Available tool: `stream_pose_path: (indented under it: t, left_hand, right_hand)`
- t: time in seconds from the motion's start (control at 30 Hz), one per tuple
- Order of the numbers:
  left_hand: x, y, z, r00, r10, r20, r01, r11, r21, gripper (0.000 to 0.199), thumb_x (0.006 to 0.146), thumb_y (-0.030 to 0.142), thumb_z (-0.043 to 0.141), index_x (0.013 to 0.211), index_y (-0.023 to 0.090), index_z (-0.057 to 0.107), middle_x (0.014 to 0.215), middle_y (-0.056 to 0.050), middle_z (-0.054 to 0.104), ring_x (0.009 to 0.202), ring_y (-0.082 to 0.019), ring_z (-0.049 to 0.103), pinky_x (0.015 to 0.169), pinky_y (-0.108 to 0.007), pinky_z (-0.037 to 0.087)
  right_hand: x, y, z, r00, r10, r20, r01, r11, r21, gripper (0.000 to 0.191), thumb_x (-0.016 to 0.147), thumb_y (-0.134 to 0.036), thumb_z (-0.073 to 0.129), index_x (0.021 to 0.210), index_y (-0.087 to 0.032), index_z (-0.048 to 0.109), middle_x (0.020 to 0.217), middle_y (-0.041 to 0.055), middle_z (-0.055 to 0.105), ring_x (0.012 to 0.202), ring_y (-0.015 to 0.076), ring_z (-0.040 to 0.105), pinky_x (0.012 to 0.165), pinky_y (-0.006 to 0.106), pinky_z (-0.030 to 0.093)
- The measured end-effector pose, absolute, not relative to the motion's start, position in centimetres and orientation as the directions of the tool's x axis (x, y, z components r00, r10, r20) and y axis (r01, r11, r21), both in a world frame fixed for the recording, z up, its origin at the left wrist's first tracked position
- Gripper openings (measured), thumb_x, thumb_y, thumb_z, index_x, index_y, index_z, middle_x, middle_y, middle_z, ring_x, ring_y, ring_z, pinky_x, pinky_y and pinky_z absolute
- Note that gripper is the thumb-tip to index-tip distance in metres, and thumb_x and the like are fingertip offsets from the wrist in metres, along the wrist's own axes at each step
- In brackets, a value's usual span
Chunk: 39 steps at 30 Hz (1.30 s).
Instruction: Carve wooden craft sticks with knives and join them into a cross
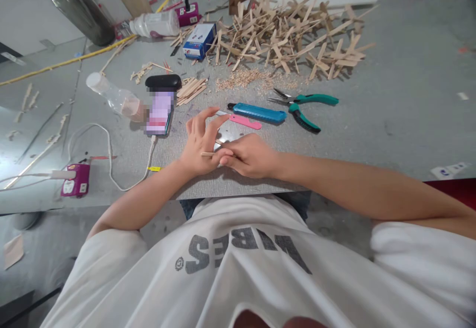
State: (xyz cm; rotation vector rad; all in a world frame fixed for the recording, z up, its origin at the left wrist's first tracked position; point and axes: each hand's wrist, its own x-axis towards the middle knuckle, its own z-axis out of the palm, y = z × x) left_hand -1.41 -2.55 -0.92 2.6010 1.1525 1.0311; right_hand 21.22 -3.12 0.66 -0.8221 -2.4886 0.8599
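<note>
Both hands meet near the table's front edge. My left hand (203, 144) has its upper fingers raised and spread, while its thumb lies against a short wooden stick (207, 154) that runs toward the right hand. My right hand (255, 155) is closed, its fingertips touching the left thumb. A thin, dark-edged piece (219, 143) pokes out of the right fist; its kind is hidden. Under the hands lies a shiny, light plate (230, 133). Just beyond are a pink craft knife (245, 121) and a blue utility knife (259, 112).
Green-handled pliers (303, 107) lie open to the right. A big heap of crossed wooden sticks (282, 35) fills the back, with wood chips (241, 78) before it. Leftward are a phone (159, 112) on a cable, a plastic bottle (119, 97) and a purple socket block (75, 180).
</note>
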Motion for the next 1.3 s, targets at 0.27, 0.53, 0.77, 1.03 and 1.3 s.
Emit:
stream_pose_path:
  t: [0.27, 0.53, 0.77, 1.03, 1.3]
  left_hand:
    - [-1.0, -3.0, -0.8, 0.479, 0.705, 0.523, 0.659, -0.683, 0.316, 0.078, 0.113, 0.080, 0.024, 0.163, 0.029, 0.056, 0.166, -0.022, 0.054, 0.147, -0.039, 0.057, 0.123, -0.057, 0.038]
    - [-1.1, -2.9, -0.3, 0.411, 0.772, 0.484, 0.639, -0.623, 0.452, 0.090, 0.105, 0.094, 0.031, 0.149, 0.024, 0.066, 0.155, -0.021, 0.062, 0.142, -0.038, 0.061, 0.118, -0.058, 0.045]
    - [-3.2, 0.0, 1.3, 0.471, 0.780, 0.411, 0.559, -0.625, 0.546, 0.064, 0.104, 0.078, 0.062, 0.134, 0.022, 0.069, 0.119, -0.014, 0.076, 0.105, -0.028, 0.070, 0.098, -0.050, 0.059]
    - [-4.6, 1.7, 3.2, 0.710, 0.704, 0.024, 0.625, -0.645, 0.438, 0.024, 0.102, 0.036, 0.064, 0.112, 0.020, 0.079, 0.093, -0.008, 0.082, 0.084, -0.024, 0.074, 0.082, -0.040, 0.052]
    - [-6.1, 2.7, 3.8, 0.664, 0.748, 0.022, 0.709, -0.639, 0.298, 0.020, 0.095, 0.028, 0.061, 0.106, 0.022, 0.076, 0.101, -0.011, 0.080, 0.092, -0.029, 0.074, 0.084, -0.044, 0.055]
  right_hand:
    - [21.2, -3.2, 1.1, -0.729, 0.672, 0.133, 0.470, 0.632, -0.616, 0.072, 0.118, -0.062, 0.030, 0.083, -0.017, 0.074, 0.072, 0.0087, 0.068, 0.064, 0.0163, 0.046, 0.069, 0.034, 0.024]
    - [21.3, -2.9, 0.7, -0.743, 0.651, 0.155, 0.410, 0.626, -0.663, 0.058, 0.117, -0.059, 0.040, 0.093, -0.020, 0.075, 0.071, 0.0043, 0.066, 0.064, 0.0165, 0.049, 0.070, 0.033, 0.029]
    - [24.0, 0.4, 1.8, -0.465, 0.854, 0.234, 0.500, 0.472, -0.726, 0.053, 0.117, -0.057, 0.041, 0.087, -0.020, 0.065, 0.072, 0.0044, 0.062, 0.066, 0.0174, 0.050, 0.069, 0.035, 0.033]
    - [25.3, 1.4, 4.0, -0.659, 0.750, -0.056, 0.595, 0.474, -0.649, 0.021, 0.104, -0.033, 0.064, 0.099, -0.020, 0.080, 0.073, 0.0027, 0.070, 0.066, 0.0167, 0.055, 0.070, 0.034, 0.034]
    - [26.2, 1.5, 4.3, -0.842, 0.527, -0.117, 0.445, 0.556, -0.702, 0.027, 0.105, -0.037, 0.064, 0.096, -0.022, 0.084, 0.108, 0.0109, 0.080, 0.094, 0.0235, 0.070, 0.083, 0.039, 0.047]
